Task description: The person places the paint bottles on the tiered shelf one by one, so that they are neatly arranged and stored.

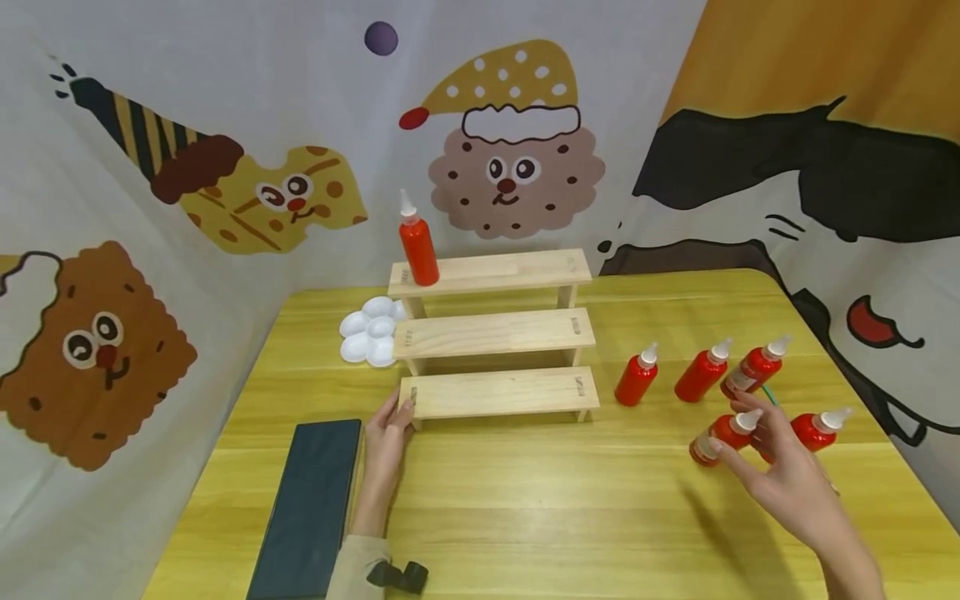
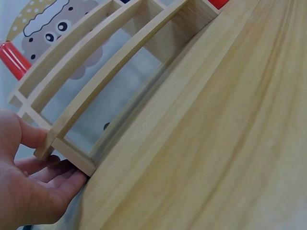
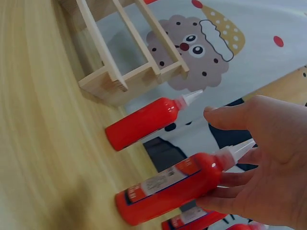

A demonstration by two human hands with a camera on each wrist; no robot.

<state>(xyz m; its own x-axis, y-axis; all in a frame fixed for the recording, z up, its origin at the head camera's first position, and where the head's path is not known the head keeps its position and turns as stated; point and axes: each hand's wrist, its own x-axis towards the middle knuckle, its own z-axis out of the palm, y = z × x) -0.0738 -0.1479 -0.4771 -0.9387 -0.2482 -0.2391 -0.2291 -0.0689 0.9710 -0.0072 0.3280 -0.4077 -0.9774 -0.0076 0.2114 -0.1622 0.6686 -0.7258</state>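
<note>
A three-step wooden shelf stands on the table. My left hand holds the left end of its lowest step, with the thumb at the board and the fingers bent by the leg. One red bottle with a white nozzle is upright on the top step, at the left. Over on the right, my right hand is spread beside a labelled red bottle. Its fingers reach behind that bottle's neck, while the thumb stays apart from it.
Several more red bottles stand around the right hand, including one bottle near the shelf's right end. A white paint palette lies left of the shelf. The dark flat board is left of my left forearm. A printed curtain hangs behind.
</note>
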